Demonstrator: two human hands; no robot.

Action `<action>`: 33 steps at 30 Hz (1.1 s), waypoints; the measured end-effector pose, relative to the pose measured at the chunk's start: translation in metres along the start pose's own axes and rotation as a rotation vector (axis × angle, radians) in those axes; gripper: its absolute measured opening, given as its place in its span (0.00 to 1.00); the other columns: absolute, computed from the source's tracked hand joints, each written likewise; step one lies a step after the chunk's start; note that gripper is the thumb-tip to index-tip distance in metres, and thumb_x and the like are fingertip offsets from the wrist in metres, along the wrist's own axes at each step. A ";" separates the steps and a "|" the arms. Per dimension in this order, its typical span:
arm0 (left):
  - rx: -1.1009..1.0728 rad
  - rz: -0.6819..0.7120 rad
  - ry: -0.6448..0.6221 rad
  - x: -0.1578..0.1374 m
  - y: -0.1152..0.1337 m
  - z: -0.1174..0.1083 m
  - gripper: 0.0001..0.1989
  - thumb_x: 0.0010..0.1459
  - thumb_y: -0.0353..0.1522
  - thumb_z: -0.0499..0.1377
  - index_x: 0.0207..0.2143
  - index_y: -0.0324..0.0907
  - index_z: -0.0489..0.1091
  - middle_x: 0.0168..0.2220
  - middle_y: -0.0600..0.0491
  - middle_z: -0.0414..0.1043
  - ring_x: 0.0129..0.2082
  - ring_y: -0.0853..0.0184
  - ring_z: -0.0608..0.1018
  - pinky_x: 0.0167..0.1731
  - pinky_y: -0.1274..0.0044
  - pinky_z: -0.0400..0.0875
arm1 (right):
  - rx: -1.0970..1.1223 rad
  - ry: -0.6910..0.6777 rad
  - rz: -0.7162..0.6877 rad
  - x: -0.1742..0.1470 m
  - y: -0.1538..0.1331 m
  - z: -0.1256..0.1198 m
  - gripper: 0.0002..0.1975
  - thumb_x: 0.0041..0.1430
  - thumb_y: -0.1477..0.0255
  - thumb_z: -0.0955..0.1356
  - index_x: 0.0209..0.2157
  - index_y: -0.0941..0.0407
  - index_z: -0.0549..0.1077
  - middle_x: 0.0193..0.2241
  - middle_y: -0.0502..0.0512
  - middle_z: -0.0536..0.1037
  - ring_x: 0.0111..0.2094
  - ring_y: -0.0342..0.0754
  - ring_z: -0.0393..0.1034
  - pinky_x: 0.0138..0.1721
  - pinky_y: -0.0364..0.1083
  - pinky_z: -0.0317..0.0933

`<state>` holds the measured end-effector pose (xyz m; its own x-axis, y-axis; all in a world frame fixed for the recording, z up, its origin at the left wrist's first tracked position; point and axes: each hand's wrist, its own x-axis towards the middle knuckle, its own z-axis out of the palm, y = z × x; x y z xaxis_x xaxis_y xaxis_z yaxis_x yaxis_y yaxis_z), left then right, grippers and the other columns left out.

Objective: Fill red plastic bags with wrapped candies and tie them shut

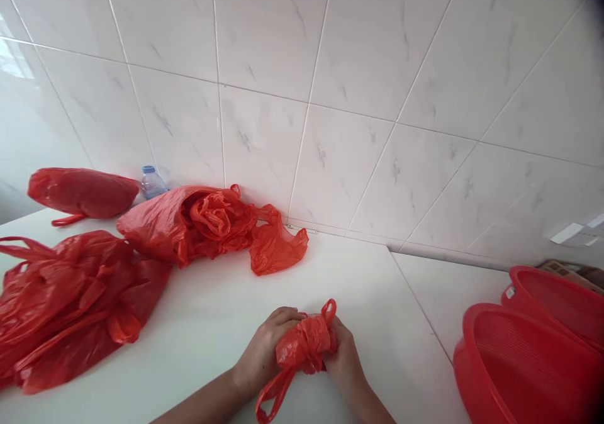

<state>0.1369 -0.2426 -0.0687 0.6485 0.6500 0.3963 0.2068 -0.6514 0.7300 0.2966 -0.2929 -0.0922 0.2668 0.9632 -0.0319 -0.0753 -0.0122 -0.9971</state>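
Observation:
A crumpled red plastic bag [302, 347] is bunched between my two hands above the white tabletop. My left hand [264, 351] wraps its left side, and my right hand [346, 360] closes round its right side. One handle loop sticks up near my right fingers, while another hangs toward me at the lower left. Some of my fingertips are hidden behind the plastic. Beyond my hands, a small loose red bag [278, 248] lies by a larger stuffed red bag [160, 223] near the wall.
A heap of red bags [85, 298] covers the left side, with a rolled red bag [85, 191] behind it. A clear bottle [151, 184] with a blue cap stands by the tiled wall [264, 134]. Red plastic baskets [476, 348] sit at the right, past a table seam.

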 end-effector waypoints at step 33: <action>0.474 0.611 -0.169 -0.036 0.021 0.005 0.11 0.60 0.36 0.54 0.42 0.54 0.74 0.51 0.59 0.73 0.53 0.60 0.73 0.62 0.63 0.55 | -0.346 0.147 -0.073 0.013 -0.014 -0.037 0.15 0.56 0.60 0.66 0.23 0.55 0.65 0.21 0.47 0.68 0.24 0.44 0.60 0.26 0.42 0.56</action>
<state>0.1211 -0.2815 -0.0704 0.8425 0.0796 0.5328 0.0436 -0.9959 0.0798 0.3368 -0.2901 -0.0813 0.3966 0.9163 0.0558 0.2716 -0.0590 -0.9606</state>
